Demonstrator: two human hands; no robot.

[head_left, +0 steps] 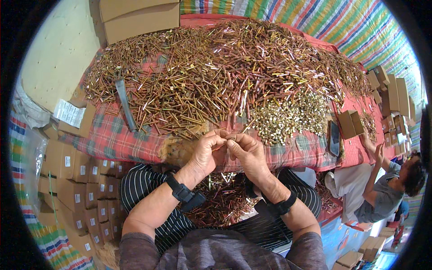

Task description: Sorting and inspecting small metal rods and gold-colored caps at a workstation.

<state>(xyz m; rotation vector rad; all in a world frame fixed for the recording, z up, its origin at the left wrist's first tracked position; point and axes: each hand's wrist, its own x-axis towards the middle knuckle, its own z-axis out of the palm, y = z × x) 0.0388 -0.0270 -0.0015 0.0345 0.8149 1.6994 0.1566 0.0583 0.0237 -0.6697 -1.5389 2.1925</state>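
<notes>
My left hand (209, 147) and my right hand (248, 152) meet at the table's near edge, fingertips pinched together. Whatever they grip between them is too small to make out. Just beyond my fingers spreads a big heap of thin, brass-coloured metal bolts (180, 99), lying loose in all directions. To the right of my hands sits a pile of short, shiny metal pieces (290, 119), possibly nuts or sleeves. A red and green plaid cloth (121, 141) covers the table under both piles. Below my wrists, more metal pieces (220, 198) lie between my knees.
A curved grey strip (125, 105) rests on the heap's left side. A dark flat tray-like object (334, 138) and an open carton (350, 124) stand to the right. Stacked cartons (74, 173) line the left. Another person (382, 193) sits at the far right, arms raised.
</notes>
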